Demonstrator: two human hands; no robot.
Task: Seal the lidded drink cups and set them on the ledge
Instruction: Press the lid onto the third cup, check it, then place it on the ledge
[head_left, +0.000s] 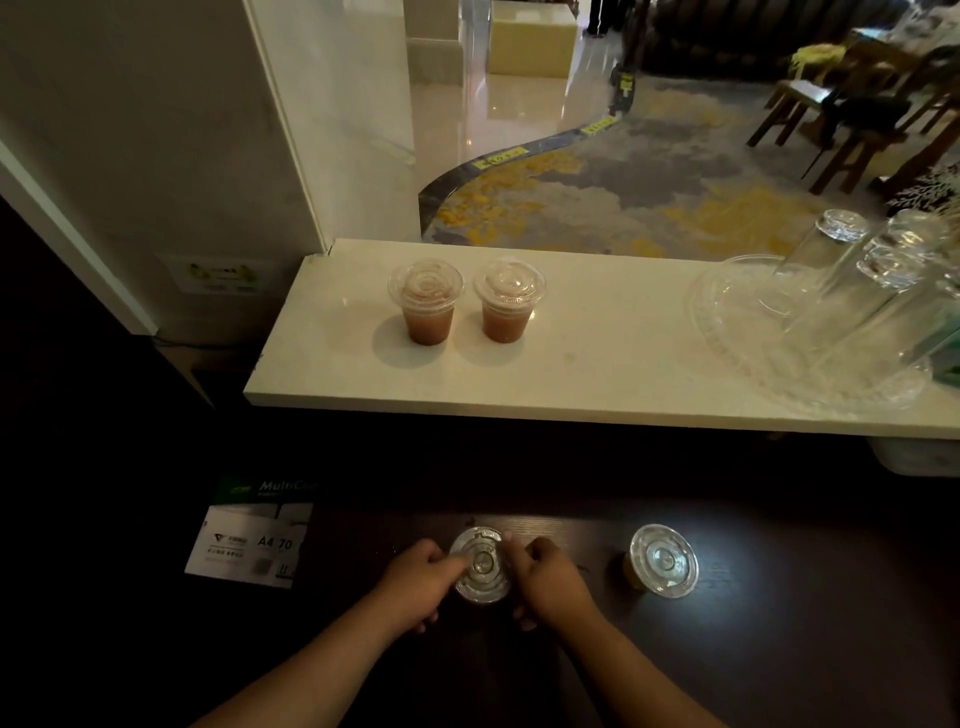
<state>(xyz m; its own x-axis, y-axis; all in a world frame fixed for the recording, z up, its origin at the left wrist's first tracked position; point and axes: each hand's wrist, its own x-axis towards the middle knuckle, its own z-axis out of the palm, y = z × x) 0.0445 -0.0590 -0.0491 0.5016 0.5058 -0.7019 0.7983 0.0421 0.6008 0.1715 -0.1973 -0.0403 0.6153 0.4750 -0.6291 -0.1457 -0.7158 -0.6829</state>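
A clear plastic cup with a domed lid (482, 566) stands on the dark lower counter in front of me. My left hand (423, 584) and my right hand (548, 579) grip it from either side, thumbs on the lid's rim. A second lidded cup (662, 561) with brownish drink stands alone to the right on the same counter. Two lidded cups of brown drink (426, 301) (506, 301) stand side by side on the white ledge (571, 374) above.
A clear glass tray (753, 343) with several upturned glasses (831, 260) fills the ledge's right end. A ream of A4 paper (254, 540) lies at the left of the dark counter. A white wall corner (291, 156) rises at the ledge's left end.
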